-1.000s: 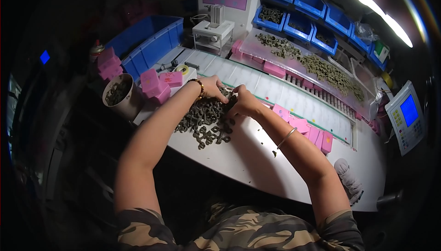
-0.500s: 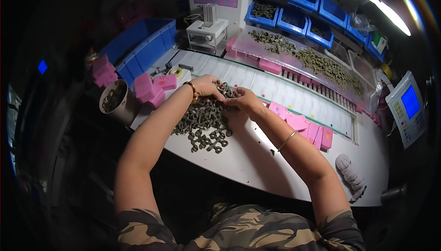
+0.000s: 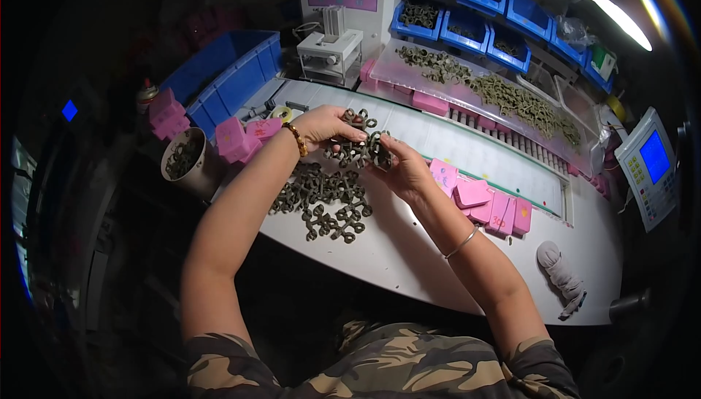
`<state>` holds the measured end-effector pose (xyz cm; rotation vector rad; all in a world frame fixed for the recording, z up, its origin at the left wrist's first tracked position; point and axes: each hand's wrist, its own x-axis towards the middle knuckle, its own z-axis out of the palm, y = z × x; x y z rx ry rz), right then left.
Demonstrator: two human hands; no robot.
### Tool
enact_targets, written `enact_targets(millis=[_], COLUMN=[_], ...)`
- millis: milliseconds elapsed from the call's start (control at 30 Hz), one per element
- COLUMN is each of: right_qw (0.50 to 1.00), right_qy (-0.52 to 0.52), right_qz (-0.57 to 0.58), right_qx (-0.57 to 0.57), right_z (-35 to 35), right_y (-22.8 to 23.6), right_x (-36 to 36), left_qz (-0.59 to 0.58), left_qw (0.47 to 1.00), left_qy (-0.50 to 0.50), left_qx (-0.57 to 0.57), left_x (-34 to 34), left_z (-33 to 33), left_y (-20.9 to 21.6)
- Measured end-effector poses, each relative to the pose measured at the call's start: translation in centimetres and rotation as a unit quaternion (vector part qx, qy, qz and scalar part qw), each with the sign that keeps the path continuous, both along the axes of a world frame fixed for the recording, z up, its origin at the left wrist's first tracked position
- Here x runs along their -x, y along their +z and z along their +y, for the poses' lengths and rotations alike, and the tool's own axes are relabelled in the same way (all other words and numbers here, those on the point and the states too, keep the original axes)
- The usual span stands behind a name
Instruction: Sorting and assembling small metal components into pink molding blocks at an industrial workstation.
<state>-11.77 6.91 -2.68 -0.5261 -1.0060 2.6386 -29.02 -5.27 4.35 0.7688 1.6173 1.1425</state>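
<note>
My left hand (image 3: 321, 129) is closed on a clump of dark grey-green ring-ended pieces (image 3: 355, 152), held just above the table. Close beside it, my right hand (image 3: 405, 171) pinches more such pieces (image 3: 379, 152) between thumb and fingers. Whether the two clumps hook together I cannot tell. Below my left wrist, a loose pile of the same pieces (image 3: 315, 189) lies on the white table (image 3: 394, 260), with several spread toward its near edge.
Pink blocks stand at the left (image 3: 232, 140) and right (image 3: 485, 202). A bucket (image 3: 208, 176) and a blue bin (image 3: 234, 81) are at the left. Behind lie a white tiled strip (image 3: 482, 162), a clear tray (image 3: 416, 78) and blue bins (image 3: 467, 30); a keypad display (image 3: 652, 169) stands right.
Both hands have lifted ring-ended pieces up from the pile, and the clumps now show between them. My right hand has turned and shifted slightly right. The pile looks lower.
</note>
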Motion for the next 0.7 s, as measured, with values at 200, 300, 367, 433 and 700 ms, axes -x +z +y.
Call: enact_targets(millis=[200, 300, 367, 433, 700], right_qw=[0.994, 0.991, 0.978, 0.976, 0.980], right_qy=[-0.030, -0.037, 0.014, 0.037, 0.062], right_qz=[-0.023, -0.062, -0.056, 0.010, 0.085], right_qx=[0.106, 0.111, 0.201, 0.216, 0.171], right_z=[1.6, 1.1, -0.8, -0.4, -1.6], right_y=[-1.1, -1.4, 1.0, 0.2, 3.0], right_x=[-2.3, -2.9, -3.6, -3.2, -4.6], left_qz=[0.023, -0.032, -0.053, -0.079, 0.335], left_qw=[1.000, 0.998, 0.997, 0.994, 0.938], left_qy=[0.002, 0.001, 0.000, -0.019, 0.047], left_qx=[-0.008, -0.046, -0.059, -0.078, -0.079], left_x=[-1.0, -2.1, -3.6, -5.4, -9.2], left_z=[0.3, 0.3, 0.6, 1.6, 2.8], left_y=[2.0, 3.4, 3.5, 2.9, -2.1])
